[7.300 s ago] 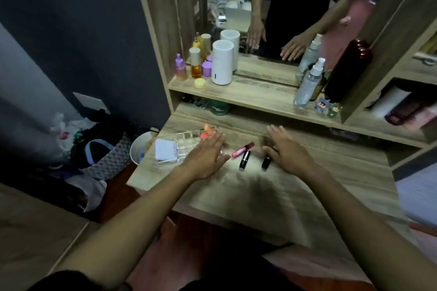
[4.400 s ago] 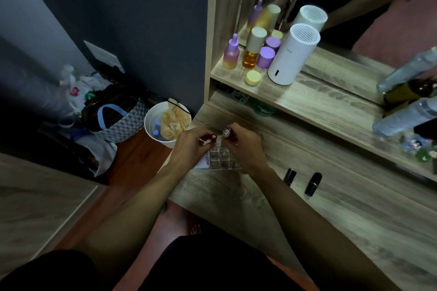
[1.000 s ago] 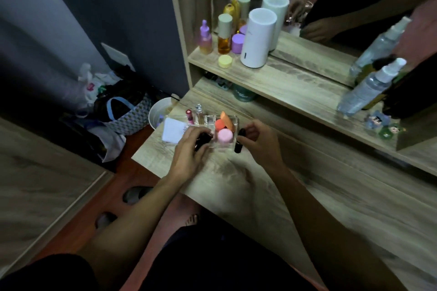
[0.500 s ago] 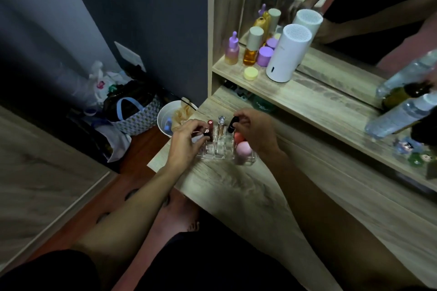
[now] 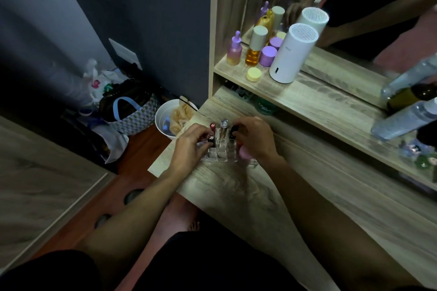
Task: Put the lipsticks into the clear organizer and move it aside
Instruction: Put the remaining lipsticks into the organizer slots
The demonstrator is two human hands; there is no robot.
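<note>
Showing pale wood grain on the tabletop (image 5: 307,208), see-through plastic in the organizer (image 5: 221,155), red on one lipstick (image 5: 212,126) and black on another (image 5: 234,130). Standing white: the ribbed cylinder (image 5: 293,54). Glowing lilac on the dropper bottle (image 5: 234,48), yellow on the small lid (image 5: 254,74). Sitting pink: a round sponge (image 5: 244,152).

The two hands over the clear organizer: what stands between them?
In the head view, a clear-capped tube stands upright in the clear organizer, between the left hand and the right hand.
</note>
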